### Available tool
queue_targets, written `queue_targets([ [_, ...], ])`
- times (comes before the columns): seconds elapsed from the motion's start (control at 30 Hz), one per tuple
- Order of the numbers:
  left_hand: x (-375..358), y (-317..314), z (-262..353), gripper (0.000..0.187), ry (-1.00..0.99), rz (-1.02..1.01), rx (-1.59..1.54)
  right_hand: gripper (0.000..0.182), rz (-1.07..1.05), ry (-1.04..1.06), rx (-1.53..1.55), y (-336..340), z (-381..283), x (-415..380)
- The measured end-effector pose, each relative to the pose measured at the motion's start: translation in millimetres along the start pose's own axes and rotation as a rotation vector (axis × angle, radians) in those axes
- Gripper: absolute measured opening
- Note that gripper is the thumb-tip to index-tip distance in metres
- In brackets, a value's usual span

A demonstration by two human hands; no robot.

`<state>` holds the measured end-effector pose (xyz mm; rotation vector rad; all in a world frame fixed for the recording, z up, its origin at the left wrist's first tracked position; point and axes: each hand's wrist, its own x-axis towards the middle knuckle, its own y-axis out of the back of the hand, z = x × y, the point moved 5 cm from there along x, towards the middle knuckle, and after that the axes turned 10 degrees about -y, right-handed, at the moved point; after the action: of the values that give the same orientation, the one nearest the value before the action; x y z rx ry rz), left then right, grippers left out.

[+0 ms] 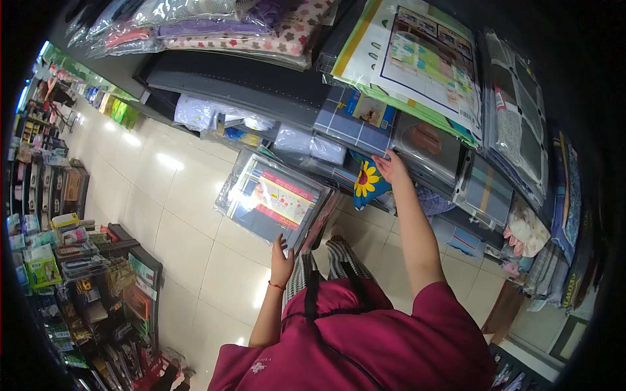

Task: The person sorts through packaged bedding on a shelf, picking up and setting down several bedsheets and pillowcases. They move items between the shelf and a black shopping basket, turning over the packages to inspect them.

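My left hand (281, 266), with a thin red band at its wrist, is at the near edge of a clear-wrapped flat package (277, 202) with a pink and yellow label. Its fingers are stretched out and apart. Up at the shelf, my right hand (391, 171) reaches to the front edge of a blue checked fabric packet (355, 124). The fingers there are spread, with the tips right at the packet's corner. Just left of that hand hangs a dark blue cloth with a yellow sunflower (368, 179).
Packaged textiles fill the shelves, including a green and white packet (420, 58) and a flowered one (261, 36). A grey packet (427, 143) lies right of my right hand. Across the tiled floor (195, 215) stands a merchandise rack (85, 280) at left.
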<state>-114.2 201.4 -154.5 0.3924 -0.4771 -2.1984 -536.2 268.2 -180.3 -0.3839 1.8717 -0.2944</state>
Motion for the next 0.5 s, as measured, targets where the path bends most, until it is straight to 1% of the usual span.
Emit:
queue_targets([
  [0.1, -3.0, 4.2, 3.1, 0.049, 0.02, 0.022, -0.022, 0.035, -0.011, 0.085, -0.005, -2.0, 6.3, 15.8],
  [0.13, -2.6, 4.2, 4.5, 0.049, 0.02, 0.003, -0.029, 0.029, 0.004, 0.063, 0.034, -5.9, 9.8, 15.7],
  [0.23, 3.7, 7.1, 14.0, 0.046, 0.023, -0.043, -0.063, 0.024, 0.029, 0.054, 0.115, -23.6, 23.3, 12.0],
  [0.27, 6.1, 8.1, 19.0, 0.046, 0.029, -0.052, -0.085, 0.018, -0.077, 0.053, 0.133, -32.4, 25.6, 8.1],
  [0.37, 17.7, 13.0, 29.9, 0.045, 0.019, -0.096, -0.148, 0.017, -0.279, 0.106, 0.141, -65.7, 29.6, -29.8],
  [0.4, 21.4, 16.3, 32.4, 0.045, 0.011, -0.114, -0.167, 0.017, -0.293, 0.056, 0.1, -69.5, 31.8, -34.5],
  [0.5, 35.1, 29.5, 40.2, 0.043, -0.024, -0.208, -0.158, 0.015, -0.403, 0.032, -0.019, -78.6, 41.2, -56.5],
])
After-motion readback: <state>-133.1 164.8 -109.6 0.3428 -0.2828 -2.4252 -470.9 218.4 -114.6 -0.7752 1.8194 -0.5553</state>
